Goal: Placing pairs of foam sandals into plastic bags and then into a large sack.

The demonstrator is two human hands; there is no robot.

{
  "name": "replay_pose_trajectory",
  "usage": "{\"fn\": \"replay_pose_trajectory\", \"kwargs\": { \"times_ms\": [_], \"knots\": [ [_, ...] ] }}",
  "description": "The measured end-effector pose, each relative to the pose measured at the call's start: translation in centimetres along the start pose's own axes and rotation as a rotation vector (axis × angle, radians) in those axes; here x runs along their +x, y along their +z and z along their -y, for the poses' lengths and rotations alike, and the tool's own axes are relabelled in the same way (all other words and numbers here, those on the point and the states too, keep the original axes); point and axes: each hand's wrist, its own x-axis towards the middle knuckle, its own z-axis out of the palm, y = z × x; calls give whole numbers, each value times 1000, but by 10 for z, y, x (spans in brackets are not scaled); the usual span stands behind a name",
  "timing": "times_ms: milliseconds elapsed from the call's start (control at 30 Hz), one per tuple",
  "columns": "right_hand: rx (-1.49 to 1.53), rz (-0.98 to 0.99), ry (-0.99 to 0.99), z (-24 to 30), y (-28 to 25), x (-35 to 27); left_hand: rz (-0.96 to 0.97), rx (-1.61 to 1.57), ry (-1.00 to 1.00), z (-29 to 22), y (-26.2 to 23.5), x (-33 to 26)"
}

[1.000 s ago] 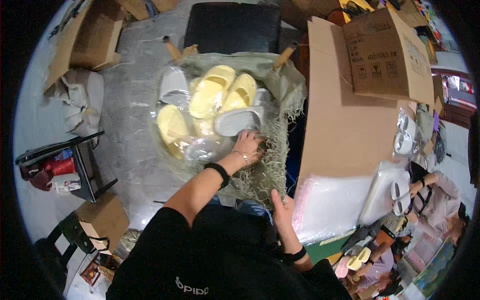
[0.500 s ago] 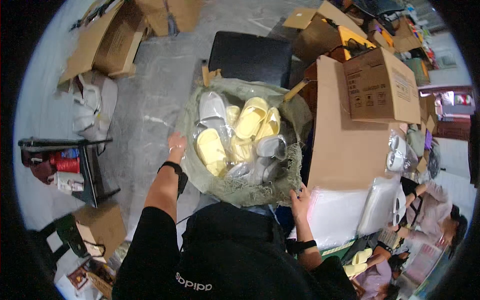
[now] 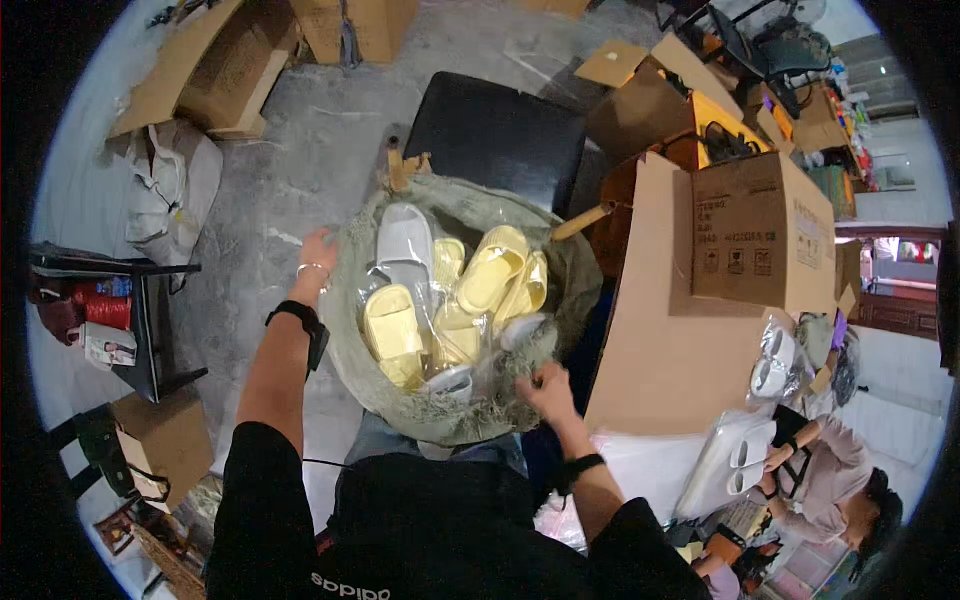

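Note:
A grey-green woven sack (image 3: 352, 345) with a frayed rim stands in front of me, its mouth spread wide. Inside lie several pale yellow slippers (image 3: 492, 272) and grey slippers (image 3: 404, 236), wrapped in clear plastic. My left hand (image 3: 316, 252) is closed at the sack's left rim, its fingertips partly out of sight. At the near right rim, my right hand (image 3: 548, 392) pinches the frayed edge, with the fingers curled in. One grey slipper (image 3: 527, 331) lies just beyond that hand, partly covered by the sack's edge.
A black seat (image 3: 495, 135) stands behind the sack. To the right, a cardboard-topped table (image 3: 660, 340) bears a closed carton (image 3: 745, 230) and bagged white slippers (image 3: 772, 362). A co-worker (image 3: 835, 470) handles white slippers at the lower right. A black chair (image 3: 150, 320) stands left.
My right hand has moved left along the near rim and now grasps the frayed edge, folding it inward. The left hand and sack have shifted left in view.

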Motion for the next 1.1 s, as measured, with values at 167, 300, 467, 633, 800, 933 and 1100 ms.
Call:
{"fn": "replay_pose_trajectory", "kwargs": {
  "times_ms": [167, 300, 467, 633, 800, 933, 1100],
  "knots": [
    [274, -446, 140, -35, -24, 117, 79, 46, -38, -49, 11, 35],
    [292, -319, 588, -42, -32, 194, 86, 150, -38, -56, 26, 65],
    [-36, -395, 625, -110, -16, 257, 127, 161, 7, -78, 60, 95],
    [-24, -122, 770, -110, 10, 290, 129, 176, 15, -73, 89, 109],
    [596, -44, 647, -150, 30, 305, 374, -14, -46, -85, 119, 126],
    [1388, -478, 435, -105, 28, 325, 190, -560, -179, -19, 98, 163],
    [1087, -278, 556, -112, -12, 287, 251, -829, -479, -104, 79, 138]
  ]
}}
